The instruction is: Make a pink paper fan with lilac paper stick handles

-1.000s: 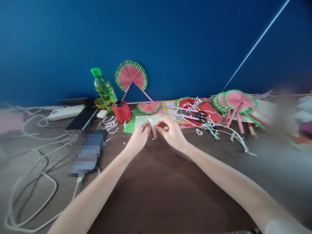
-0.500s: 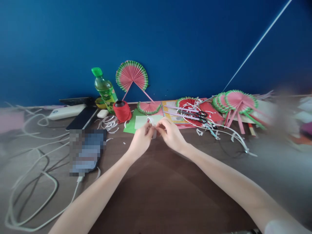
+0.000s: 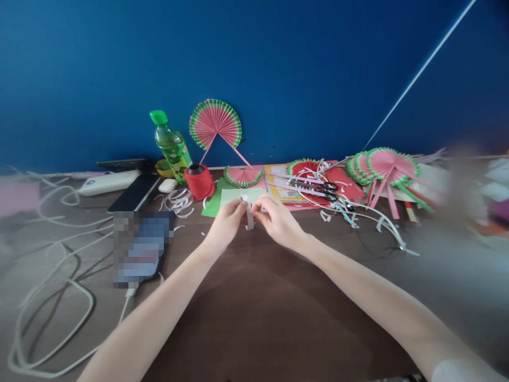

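Blue wall (image 3: 278, 63), 1, stands behind 1 brown worktop (image 3: 254, 313). 1 round pleated fan (image 3: 216, 119) is upright before it, 1 green bottle (image 3: 170, 146) to its left. Of 2 hands, the left hand (image 3: 226, 225) has its fingers pinching 1 white paper strip (image 3: 250, 218); the right hand's (image 3: 278, 220) fingers bunch beside it, their grip unclear. The strip sits between both hands; working it seems the current step, and the next move calls for a light, steady pinch.
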`<state>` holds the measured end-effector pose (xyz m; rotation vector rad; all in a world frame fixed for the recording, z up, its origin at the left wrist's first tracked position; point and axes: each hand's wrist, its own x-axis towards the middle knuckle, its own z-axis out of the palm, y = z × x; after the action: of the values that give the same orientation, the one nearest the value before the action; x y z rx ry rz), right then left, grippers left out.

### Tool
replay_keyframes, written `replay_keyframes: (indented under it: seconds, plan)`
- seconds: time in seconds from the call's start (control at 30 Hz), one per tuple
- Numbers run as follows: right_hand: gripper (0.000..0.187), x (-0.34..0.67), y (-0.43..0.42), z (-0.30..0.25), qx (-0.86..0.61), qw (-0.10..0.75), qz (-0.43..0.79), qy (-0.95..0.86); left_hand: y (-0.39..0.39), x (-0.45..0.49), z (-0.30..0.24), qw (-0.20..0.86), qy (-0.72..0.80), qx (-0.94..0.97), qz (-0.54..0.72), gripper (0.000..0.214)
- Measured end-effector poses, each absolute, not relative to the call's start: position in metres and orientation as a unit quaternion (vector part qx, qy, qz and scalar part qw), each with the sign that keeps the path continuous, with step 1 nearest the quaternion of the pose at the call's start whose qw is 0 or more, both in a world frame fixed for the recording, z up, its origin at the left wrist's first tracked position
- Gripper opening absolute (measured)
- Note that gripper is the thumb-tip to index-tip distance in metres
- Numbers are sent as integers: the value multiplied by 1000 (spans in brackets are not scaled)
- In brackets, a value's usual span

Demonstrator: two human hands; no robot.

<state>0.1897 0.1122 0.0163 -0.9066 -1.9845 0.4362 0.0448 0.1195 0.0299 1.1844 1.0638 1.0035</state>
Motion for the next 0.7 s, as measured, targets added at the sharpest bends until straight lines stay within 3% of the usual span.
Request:
replay_keyframes:
  seconds: [0.23, 0.37, 0.47, 0.7]
  plan:
    - [10, 192, 116, 19, -393, 518, 251, -717, 122, 44, 33, 621, 452, 478, 427, 14]
    - [15, 191, 116, 21, -413, 496, 280, -711, 122, 44, 30, 626, 449, 478, 422, 14]
    - [3, 191, 116, 20, -414, 482, 271, -723, 123, 44, 27, 635, 433, 486, 416, 12]
    - [11, 191, 116, 18, -365, 509, 190, -756, 122, 44, 29, 595, 433, 532, 419, 5]
